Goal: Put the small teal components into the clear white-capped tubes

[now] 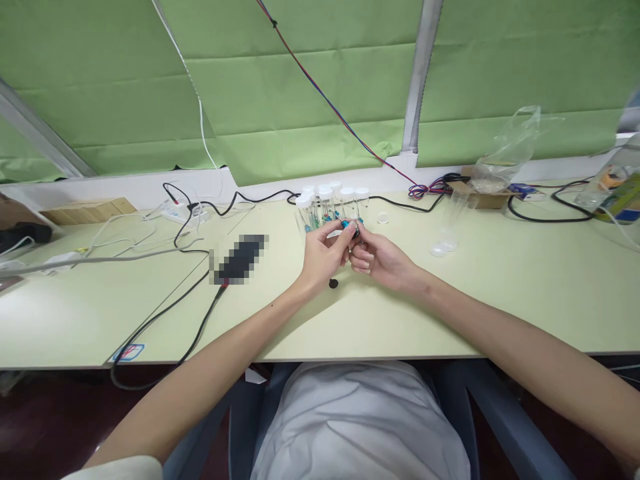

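Observation:
Above the middle of the table, my left hand [323,255] and my right hand [383,259] meet at the fingertips. Between them is a small blue-and-black part [352,228], pinched from both sides; its exact kind is too small to make out. Just behind the fingers stands a cluster of clear tubes with white caps [326,193], with small blue and green pieces inside. My hands partly cover these tubes. A small round black piece [333,284] lies on the table below my left hand, apart from it. A loose white cap [383,218] rests behind my right hand.
Clear tubes [444,247] lie at the right, near a cardboard box [493,199] with a plastic bag [510,153]. On the left are a blurred-out dark device [241,259] on a black cable [203,323], a power strip [180,212] and tangled white wires.

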Tool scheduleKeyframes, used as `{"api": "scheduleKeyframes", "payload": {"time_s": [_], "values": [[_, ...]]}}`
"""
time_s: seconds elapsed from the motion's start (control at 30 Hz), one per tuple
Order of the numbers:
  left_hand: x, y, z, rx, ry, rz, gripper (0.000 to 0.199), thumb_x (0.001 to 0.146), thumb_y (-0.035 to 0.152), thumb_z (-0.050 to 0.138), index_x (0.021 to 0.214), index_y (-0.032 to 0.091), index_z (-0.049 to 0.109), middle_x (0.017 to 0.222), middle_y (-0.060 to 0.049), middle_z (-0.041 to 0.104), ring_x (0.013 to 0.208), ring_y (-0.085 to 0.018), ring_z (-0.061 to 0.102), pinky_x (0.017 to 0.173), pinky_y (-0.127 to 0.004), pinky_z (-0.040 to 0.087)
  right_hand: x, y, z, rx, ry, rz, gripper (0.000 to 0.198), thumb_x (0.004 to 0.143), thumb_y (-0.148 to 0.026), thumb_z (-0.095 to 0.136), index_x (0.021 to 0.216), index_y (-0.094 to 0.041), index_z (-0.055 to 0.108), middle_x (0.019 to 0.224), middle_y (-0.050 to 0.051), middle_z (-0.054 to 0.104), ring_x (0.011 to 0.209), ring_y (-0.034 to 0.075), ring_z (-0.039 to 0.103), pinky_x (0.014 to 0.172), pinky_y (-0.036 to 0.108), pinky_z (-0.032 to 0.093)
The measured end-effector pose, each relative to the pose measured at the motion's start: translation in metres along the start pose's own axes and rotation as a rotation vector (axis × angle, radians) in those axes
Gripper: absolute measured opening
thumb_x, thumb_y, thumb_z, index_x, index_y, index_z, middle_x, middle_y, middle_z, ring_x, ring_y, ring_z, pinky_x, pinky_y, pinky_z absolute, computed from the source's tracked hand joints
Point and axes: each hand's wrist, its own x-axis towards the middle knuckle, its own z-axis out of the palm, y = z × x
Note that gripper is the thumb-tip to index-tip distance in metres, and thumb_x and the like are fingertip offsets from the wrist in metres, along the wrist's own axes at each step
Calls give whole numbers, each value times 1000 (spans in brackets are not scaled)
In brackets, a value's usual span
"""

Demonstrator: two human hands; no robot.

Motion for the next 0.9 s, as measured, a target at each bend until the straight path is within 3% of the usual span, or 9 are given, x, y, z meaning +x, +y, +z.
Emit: {"api": "scheduleKeyframes", "payload": {"time_s": [0.23, 0.57, 0.9], "values": [[0, 0, 0, -4, 11, 7, 36, 82, 52, 73, 86, 16, 70, 75, -2, 61, 47, -6, 44, 40, -22, 38, -3, -2, 0, -12, -7, -24, 36, 82, -52, 75, 78, -21, 57, 50, -9, 36, 45, 8, 35, 47, 24, 29], [0, 0, 0, 8, -3, 2, 36, 82, 53, 72, 86, 17, 71, 63, 1, 53, 48, -8, 44, 42, -22, 39, -2, -2, 2, -28, -19, 6, 48, 85, -63, 65, 67, -20, 53, 48, -7, 36, 44, 9, 34, 46, 25, 29], [-2, 2, 1, 19, -11, 10, 37, 83, 54, 71, 81, 17, 68, 61, 1, 53, 48, -8, 45, 41, -22, 39, -3, -1, 0, -24, -32, -22, 44, 82, -56, 73, 69, -19, 53, 50, -7, 36, 47, 8, 35, 48, 25, 30]]}}
